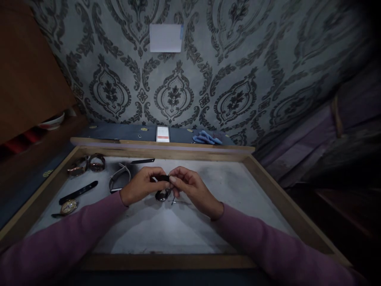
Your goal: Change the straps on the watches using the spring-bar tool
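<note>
Left hand and right hand pinched a black watch strap at frame centre. Pale tray floor stretched rightward to the wooden rim.

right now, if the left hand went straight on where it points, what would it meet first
Most likely the right hand, whose fingertips face the left hand at the black strap, though depth there is unclear.
</note>
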Action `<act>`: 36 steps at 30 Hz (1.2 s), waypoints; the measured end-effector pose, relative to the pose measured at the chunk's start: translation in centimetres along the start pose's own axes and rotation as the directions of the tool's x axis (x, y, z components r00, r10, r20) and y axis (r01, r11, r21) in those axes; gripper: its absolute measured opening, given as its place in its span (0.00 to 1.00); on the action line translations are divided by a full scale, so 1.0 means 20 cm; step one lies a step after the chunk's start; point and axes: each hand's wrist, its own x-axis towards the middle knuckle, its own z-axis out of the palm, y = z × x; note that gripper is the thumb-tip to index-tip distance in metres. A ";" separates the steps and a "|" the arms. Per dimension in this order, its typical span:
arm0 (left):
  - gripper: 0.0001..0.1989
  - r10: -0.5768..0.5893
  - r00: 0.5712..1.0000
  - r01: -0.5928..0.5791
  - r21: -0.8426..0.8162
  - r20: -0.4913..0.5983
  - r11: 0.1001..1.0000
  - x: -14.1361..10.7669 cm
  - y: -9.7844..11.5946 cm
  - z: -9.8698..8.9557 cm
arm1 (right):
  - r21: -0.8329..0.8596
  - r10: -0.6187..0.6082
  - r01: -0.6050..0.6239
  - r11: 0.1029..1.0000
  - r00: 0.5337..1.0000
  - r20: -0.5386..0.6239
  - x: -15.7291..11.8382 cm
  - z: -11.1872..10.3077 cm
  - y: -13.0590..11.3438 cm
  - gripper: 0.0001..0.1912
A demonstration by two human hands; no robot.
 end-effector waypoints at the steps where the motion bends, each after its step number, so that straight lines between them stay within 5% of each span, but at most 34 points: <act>1: 0.12 0.008 1.000 -0.008 0.014 -0.006 1.000 0.00 0.00 0.00 | 0.001 0.001 -0.001 1.000 1.000 0.003 0.00 0.00 0.00 0.18; 9: 0.11 0.117 0.991 -0.103 0.192 -0.068 0.976 -0.01 0.00 0.01 | -0.005 -0.006 0.006 1.000 1.000 -0.024 -0.01 0.00 0.00 0.18; 16: 0.14 0.070 0.996 -0.071 -0.011 -0.057 0.997 -0.01 0.00 0.02 | 0.019 -0.025 0.026 0.999 0.998 -0.058 -0.01 0.02 0.01 0.17; 36: 0.11 -0.069 0.997 0.059 -0.215 -0.039 0.975 0.00 -0.01 0.01 | 0.188 0.034 -0.003 0.982 0.986 -0.165 0.02 0.00 0.04 0.17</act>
